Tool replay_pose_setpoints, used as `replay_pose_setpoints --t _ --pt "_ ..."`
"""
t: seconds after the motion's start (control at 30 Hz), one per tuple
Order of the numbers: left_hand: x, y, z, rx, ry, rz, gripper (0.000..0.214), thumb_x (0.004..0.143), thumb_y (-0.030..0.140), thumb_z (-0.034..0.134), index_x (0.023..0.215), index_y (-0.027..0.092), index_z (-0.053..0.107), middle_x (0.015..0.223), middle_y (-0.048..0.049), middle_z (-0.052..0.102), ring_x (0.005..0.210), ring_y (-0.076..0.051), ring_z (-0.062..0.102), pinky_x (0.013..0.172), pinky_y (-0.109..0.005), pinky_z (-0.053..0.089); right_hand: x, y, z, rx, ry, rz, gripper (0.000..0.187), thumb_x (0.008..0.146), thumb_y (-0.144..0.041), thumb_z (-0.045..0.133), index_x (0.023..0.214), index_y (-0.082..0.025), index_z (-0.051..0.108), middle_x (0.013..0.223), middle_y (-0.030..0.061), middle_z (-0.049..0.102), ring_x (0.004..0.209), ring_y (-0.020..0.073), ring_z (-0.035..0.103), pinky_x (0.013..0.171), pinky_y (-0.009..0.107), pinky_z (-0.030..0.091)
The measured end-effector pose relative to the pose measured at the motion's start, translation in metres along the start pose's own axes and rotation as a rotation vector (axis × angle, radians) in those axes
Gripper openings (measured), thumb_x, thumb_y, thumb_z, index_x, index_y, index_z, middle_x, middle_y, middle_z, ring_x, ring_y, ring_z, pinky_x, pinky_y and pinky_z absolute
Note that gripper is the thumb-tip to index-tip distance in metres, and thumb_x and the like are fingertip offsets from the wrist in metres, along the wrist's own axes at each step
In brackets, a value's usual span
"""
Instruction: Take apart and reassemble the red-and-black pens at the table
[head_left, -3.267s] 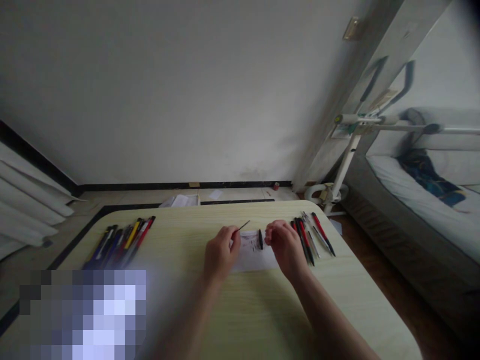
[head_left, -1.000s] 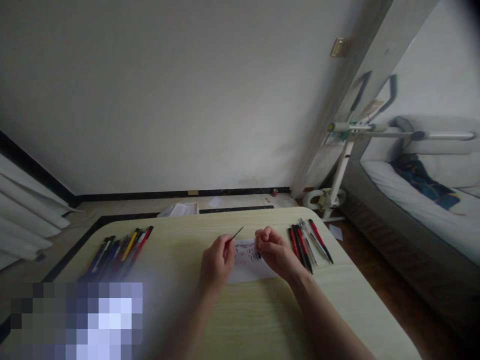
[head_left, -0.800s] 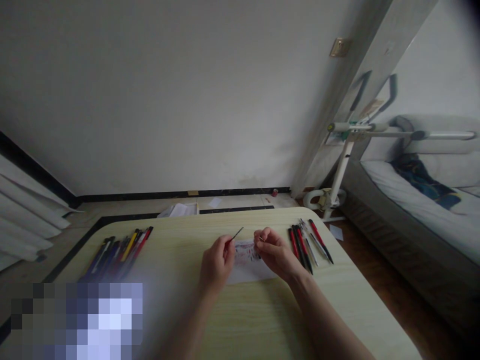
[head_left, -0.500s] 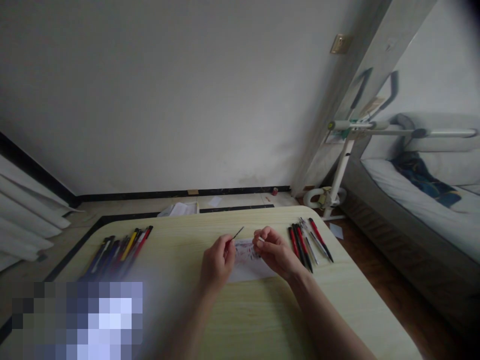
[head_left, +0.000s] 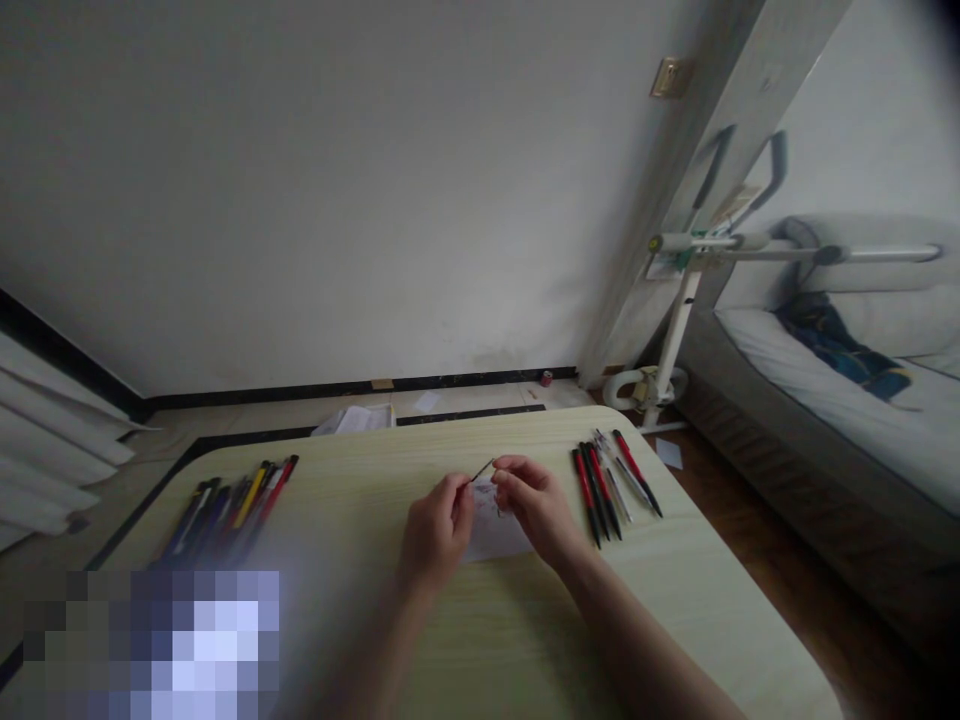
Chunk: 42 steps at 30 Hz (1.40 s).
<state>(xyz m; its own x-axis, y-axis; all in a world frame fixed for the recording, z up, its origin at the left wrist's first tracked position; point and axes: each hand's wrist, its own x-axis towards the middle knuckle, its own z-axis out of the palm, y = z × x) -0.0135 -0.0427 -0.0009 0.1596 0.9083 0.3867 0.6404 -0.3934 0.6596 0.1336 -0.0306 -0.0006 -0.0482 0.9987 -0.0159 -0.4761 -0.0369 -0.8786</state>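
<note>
My left hand (head_left: pixel 439 525) is closed on a thin dark rod (head_left: pixel 482 470) that looks like a pen refill, its far end pointing up and to the right. Beside it, my right hand (head_left: pixel 536 505) has its fingertips pinched around the rod's far end; the small piece in those fingers is mostly hidden. Below both hands, a white sheet of paper (head_left: pixel 495 542) lies on the table with small dark and reddish bits or marks on it, too small to name.
Red-and-black and clear pens (head_left: pixel 589 495) lie on the table (head_left: pixel 360 500) right of my hands. Several assorted pens (head_left: pixel 251 500) are grouped at the left. A blurred, pixelated patch covers the lower left. Beyond the right edge stand white exercise equipment (head_left: pixel 679 330) and a sofa (head_left: pixel 757 400).
My right hand has moved left, bringing its fingertips to the rod's end. The small white piece seen in the right fingers earlier is now largely hidden. The view has shifted slightly.
</note>
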Motion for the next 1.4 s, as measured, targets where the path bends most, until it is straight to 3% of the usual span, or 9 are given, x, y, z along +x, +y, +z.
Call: replay_pose_setpoints --t 0.4,0.67,0.83,1.07,1.4 --pt "-0.0004 0.0046 0.0011 -0.02 -0.042 0.008 0.015 0.084 0.026 0.042 0.091 0.019 0.053 0.071 -0.0015 0.061 0.06 -0.012 0.056 0.058 -0.021 0.04 -0.0003 0.0019 0.001 -0.028 0.032 -0.015 0.013 0.066 -0.025 0.069 0.075 -0.017 0.063 0.054 -0.0041 0.051 0.047 0.0069 0.042 0.047 0.021 0.034" --pt "-0.0017 0.0076 0.0025 -0.054 -0.077 0.002 0.014 0.083 0.026 0.044 0.092 0.02 0.053 0.079 -0.0028 0.061 0.071 -0.014 0.057 0.065 -0.024 0.042 0.0 0.0052 -0.0028 -0.076 0.054 -0.028 0.014 0.068 -0.027 0.068 0.073 -0.017 0.06 0.053 -0.0042 0.05 0.045 0.0066 0.041 0.046 0.021 0.032" --pt "0.0002 0.0063 0.0014 -0.051 -0.054 0.057 0.014 0.084 0.022 0.041 0.087 0.018 0.055 0.08 -0.0054 0.058 0.076 -0.016 0.055 0.069 -0.027 0.042 -0.0001 0.0046 -0.0036 -0.081 0.058 -0.035 0.013 0.068 -0.026 0.068 0.073 -0.017 0.06 0.057 -0.0039 0.051 0.046 0.0062 0.041 0.046 0.02 0.032" --pt "0.0008 0.005 0.0022 -0.052 -0.075 0.104 0.018 0.086 0.023 0.039 0.096 0.019 0.054 0.084 -0.0058 0.06 0.08 -0.016 0.055 0.071 -0.027 0.043 -0.0004 0.0024 -0.003 -0.14 0.05 -0.042 0.013 0.068 -0.027 0.067 0.071 -0.017 0.059 0.051 -0.0047 0.049 0.046 0.0067 0.041 0.045 0.02 0.032" --pt "0.0 0.001 0.0066 -0.086 -0.01 0.068 0.016 0.086 0.024 0.042 0.093 0.019 0.056 0.081 -0.0048 0.06 0.077 -0.015 0.057 0.069 -0.026 0.044 0.0002 0.0039 -0.003 -0.153 0.042 -0.028 0.015 0.068 -0.03 0.067 0.071 -0.017 0.059 0.053 -0.0035 0.052 0.047 0.0084 0.045 0.046 0.021 0.035"
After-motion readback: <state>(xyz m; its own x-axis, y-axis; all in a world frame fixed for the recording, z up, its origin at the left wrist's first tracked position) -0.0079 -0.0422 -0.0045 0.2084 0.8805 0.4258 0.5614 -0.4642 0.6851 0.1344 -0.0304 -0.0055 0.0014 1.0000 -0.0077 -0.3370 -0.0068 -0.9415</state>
